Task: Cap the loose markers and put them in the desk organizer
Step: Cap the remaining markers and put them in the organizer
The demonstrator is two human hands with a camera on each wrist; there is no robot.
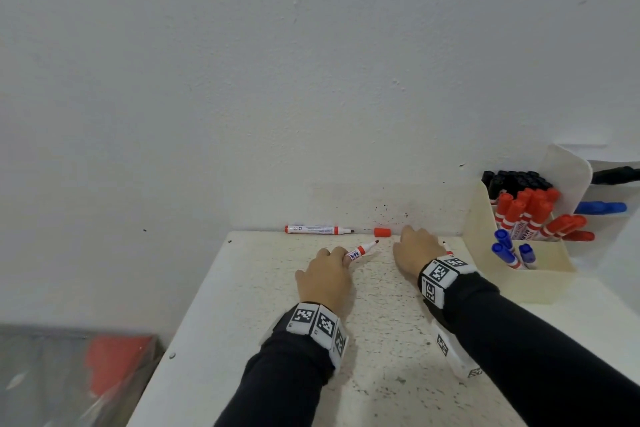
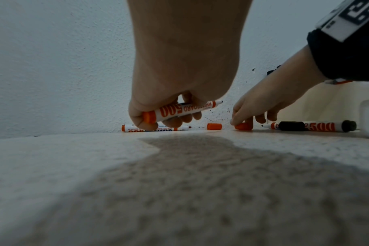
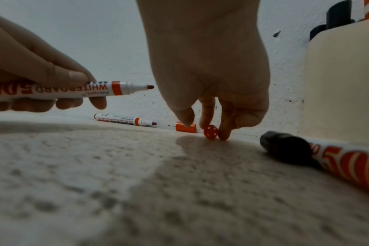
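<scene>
My left hand (image 1: pixel 343 258) grips an uncapped red whiteboard marker (image 2: pixel 183 110), tip pointing right toward my right hand. My right hand (image 3: pixel 204 126) reaches down by the wall, thumb and fingertips curled round a red cap (image 3: pixel 211 131) that stands on the white table (image 1: pixel 263 305). A second red cap (image 1: pixel 382 232) lies just left of it. Another uncapped red marker (image 1: pixel 317 229) lies along the wall. A marker with a black end (image 2: pixel 310 126) lies beside the cream desk organizer (image 1: pixel 485 236), mostly hidden under my right wrist in the head view.
The organizer at the right holds several black, red and blue capped markers. Behind it are a black cable (image 1: pixel 616 173) and blue markers (image 1: pixel 601 207). The table's left edge drops off to a blurred red and grey object (image 1: pixel 114 360). The wall runs close behind.
</scene>
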